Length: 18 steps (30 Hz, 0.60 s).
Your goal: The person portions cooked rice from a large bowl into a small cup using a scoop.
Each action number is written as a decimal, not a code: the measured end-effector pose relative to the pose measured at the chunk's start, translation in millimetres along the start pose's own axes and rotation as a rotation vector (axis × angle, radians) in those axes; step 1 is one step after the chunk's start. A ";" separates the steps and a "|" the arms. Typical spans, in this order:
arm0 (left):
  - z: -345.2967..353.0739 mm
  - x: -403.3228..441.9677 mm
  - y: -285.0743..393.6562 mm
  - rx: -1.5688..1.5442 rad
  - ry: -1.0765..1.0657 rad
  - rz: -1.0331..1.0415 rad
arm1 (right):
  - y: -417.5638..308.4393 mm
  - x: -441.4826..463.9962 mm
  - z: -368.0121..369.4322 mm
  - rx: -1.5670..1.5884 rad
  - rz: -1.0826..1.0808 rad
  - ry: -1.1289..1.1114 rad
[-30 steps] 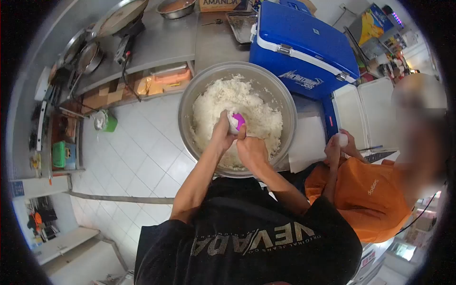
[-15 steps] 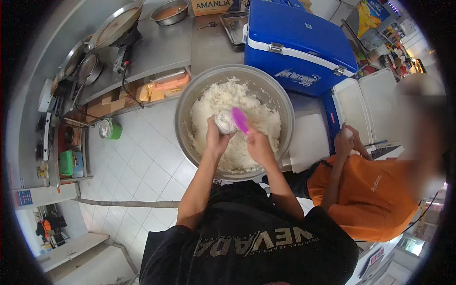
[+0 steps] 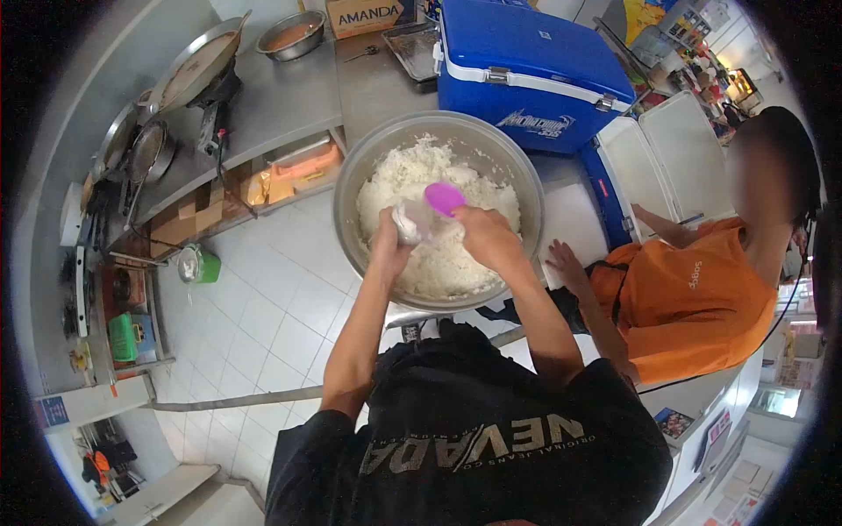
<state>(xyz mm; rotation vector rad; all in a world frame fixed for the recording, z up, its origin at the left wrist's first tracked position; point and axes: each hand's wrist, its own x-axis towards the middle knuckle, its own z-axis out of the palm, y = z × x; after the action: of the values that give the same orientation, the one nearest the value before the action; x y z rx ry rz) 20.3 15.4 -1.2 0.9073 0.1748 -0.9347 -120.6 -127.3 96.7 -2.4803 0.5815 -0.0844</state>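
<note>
Clasping a white-filled cup (image 3: 408,224) with the left hand (image 3: 388,247) and a purple paddle (image 3: 445,199) with the right hand (image 3: 488,235), both above rice (image 3: 469,273) in a metal basin (image 3: 500,151), risks a spill should the paddle knock the tilted cup.

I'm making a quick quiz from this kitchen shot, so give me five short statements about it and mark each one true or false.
1. The left hand and right hand are above the large round grey metal pot of white rice-like food. True.
2. The left hand holds the rounded purple paddle. False: the right hand does; the left holds a small translucent cup or bag.
3. The boxy blue cooler with white lettering is closed. True.
4. The co-worker nearby wears a green shirt. False: it is an orange shirt.
5. The brown cardboard box reads AMANDA. True.
</note>
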 end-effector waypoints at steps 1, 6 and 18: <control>-3.0 -3.3 1.2 -0.029 0.049 -0.008 | -13.0 -11.0 2.2 -0.034 0.036 0.019; 4.1 -15.1 5.1 -0.009 0.028 0.051 | -29.4 -39.6 21.5 -0.241 0.042 0.231; -7.0 -3.4 2.2 0.103 -0.042 0.110 | 11.8 -21.1 39.0 0.323 -0.099 -0.146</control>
<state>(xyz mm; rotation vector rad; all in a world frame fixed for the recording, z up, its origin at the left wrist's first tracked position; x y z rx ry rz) 21.6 23.3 -2.6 0.9814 0.0408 -0.8654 -136.9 -106.3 59.3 -2.1775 0.3520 -0.0321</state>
